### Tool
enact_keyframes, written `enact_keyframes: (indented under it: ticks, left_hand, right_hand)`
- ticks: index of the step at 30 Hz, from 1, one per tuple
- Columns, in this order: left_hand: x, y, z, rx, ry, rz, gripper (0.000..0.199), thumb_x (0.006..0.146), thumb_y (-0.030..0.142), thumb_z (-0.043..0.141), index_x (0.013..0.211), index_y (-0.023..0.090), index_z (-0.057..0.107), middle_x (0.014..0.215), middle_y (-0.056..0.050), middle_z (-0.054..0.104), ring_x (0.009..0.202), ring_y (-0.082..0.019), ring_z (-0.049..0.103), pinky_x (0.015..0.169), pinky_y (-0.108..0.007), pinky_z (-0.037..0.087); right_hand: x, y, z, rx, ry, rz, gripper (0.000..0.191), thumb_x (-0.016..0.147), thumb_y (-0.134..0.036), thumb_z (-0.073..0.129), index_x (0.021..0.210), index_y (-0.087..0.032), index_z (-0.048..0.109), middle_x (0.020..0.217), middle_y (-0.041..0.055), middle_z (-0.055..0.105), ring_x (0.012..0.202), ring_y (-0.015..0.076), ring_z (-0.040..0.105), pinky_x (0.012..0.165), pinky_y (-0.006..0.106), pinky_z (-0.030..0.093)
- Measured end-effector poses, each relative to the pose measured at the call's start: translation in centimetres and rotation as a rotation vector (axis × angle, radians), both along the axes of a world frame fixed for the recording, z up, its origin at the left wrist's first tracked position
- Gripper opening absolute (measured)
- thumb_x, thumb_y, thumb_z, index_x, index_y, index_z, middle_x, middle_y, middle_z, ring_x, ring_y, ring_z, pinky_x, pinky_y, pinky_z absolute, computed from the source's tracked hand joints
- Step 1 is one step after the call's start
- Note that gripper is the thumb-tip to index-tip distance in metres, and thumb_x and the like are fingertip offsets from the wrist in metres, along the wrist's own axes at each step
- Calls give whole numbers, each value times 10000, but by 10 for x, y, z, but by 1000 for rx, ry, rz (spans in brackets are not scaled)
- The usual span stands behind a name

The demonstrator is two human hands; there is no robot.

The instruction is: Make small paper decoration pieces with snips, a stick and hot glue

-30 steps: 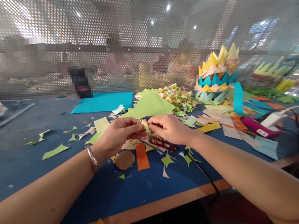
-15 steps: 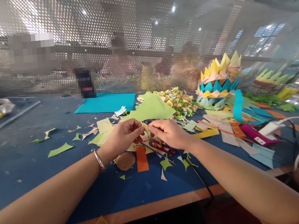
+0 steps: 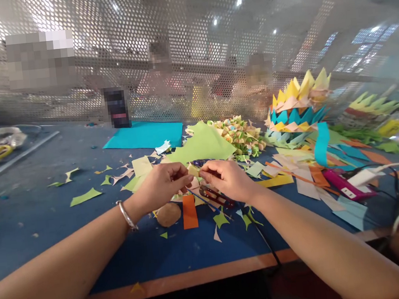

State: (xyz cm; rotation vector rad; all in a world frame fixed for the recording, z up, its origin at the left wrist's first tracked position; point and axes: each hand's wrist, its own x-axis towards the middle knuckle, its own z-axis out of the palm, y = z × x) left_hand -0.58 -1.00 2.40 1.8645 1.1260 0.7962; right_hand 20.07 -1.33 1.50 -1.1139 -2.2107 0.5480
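Observation:
Between my two hands, over the middle of the table, is a small pale yellow paper piece [image 3: 193, 170]. The fingertips of my left hand [image 3: 163, 183], which has a silver bracelet at the wrist, pinch its left side. My right hand [image 3: 226, 179] pinches the right side with thumb and forefinger; its other fingers are curled. Partly hidden below the hands are a dark red tool [image 3: 216, 197], whose kind I cannot make out, and a thin blue stick [image 3: 204, 197]. Close by lie an orange paper strip [image 3: 190, 212] and a round brown disc [image 3: 169, 214].
Behind the hands are a light green sheet [image 3: 202, 144], a heap of small folded paper pieces [image 3: 242, 136] and a blue sheet [image 3: 145, 135]. Zigzag paper crowns [image 3: 296, 112] are stacked at right, near a magenta power strip [image 3: 351, 186] with cables. Paper scraps [image 3: 86, 196] litter the blue table.
The paper piece looks flatter and squarer between my fingertips than before. Both hands stay close together, and the camera view has shifted slightly.

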Motion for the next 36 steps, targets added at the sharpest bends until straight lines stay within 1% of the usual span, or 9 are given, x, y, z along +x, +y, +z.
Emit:
enact_keyframes:
  ticks: [6, 9, 13, 20, 24, 27, 31, 34, 36]
  left_hand:
    - [-29, 3, 31, 78, 177, 14, 238, 812, 378, 640, 667, 192, 607, 647, -6, 684, 583, -134, 611, 520, -214, 414]
    - [-49, 0, 40, 89, 360, 25, 209, 822, 343, 614, 691, 180, 622, 619, 9, 671, 583, -130, 592, 549, -209, 402]
    - [-77, -7, 36, -17, 467, 100, 213, 822, 332, 591, 690, 171, 637, 602, 19, 652, 585, -125, 574, 561, -196, 390]
    - [-105, -10, 15, -267, 392, -53, 250, 806, 323, 606, 602, 179, 620, 572, 23, 616, 566, -135, 555, 562, -197, 404]
    - [-112, -8, 11, -306, 415, -94, 263, 802, 333, 624, 584, 186, 618, 552, 28, 607, 529, -128, 524, 534, -191, 381]
    - [-119, -8, 11, -302, 476, -79, 268, 802, 336, 624, 578, 187, 617, 540, 31, 594, 518, -131, 510, 529, -194, 363]
    - [-123, -13, 20, -188, 605, 30, 274, 782, 337, 636, 560, 182, 591, 492, 45, 519, 494, -118, 421, 498, -201, 275]
    - [-110, -20, 27, -63, 619, 124, 188, 791, 342, 609, 678, 198, 651, 578, 35, 600, 558, -134, 483, 538, -205, 311]
    - [-96, -26, 29, -25, 647, 102, 192, 812, 366, 579, 761, 210, 677, 620, 20, 636, 575, -149, 516, 550, -220, 328]
  right_hand:
    - [6, 0, 9, -30, -281, -42, 167, 895, -279, 550, 790, -172, 624, 704, 13, 607, 608, 118, 500, 561, 251, 299]
    - [6, -3, 11, -41, -445, -54, 114, 861, -243, 581, 776, -179, 620, 724, 30, 630, 643, 139, 521, 552, 263, 269]
    - [3, -8, 10, 60, -585, -84, 150, 860, -272, 591, 749, -174, 612, 742, 58, 641, 624, 155, 514, 537, 288, 208]
    - [-1, -10, 5, 87, -632, -76, 158, 850, -244, 569, 709, -186, 610, 682, 50, 601, 548, 138, 457, 518, 302, 184]
    - [-3, -8, 2, 73, -610, -116, 167, 806, -225, 567, 644, -187, 549, 660, 51, 587, 538, 136, 434, 516, 307, 196]
    - [-4, -7, 2, 26, -579, -153, 146, 748, -198, 567, 613, -189, 510, 639, 44, 581, 538, 130, 426, 513, 302, 218]
    - [-2, -6, 6, -70, -497, -170, 94, 709, -197, 567, 641, -199, 502, 632, 14, 588, 557, 129, 462, 512, 282, 259]
    - [-2, -6, 10, -95, -470, -178, 92, 714, -214, 572, 667, -201, 494, 662, 5, 603, 580, 129, 487, 524, 276, 279]
    - [-2, -6, 13, -90, -461, -186, 95, 718, -218, 578, 674, -201, 496, 674, 3, 603, 594, 130, 494, 536, 275, 286]
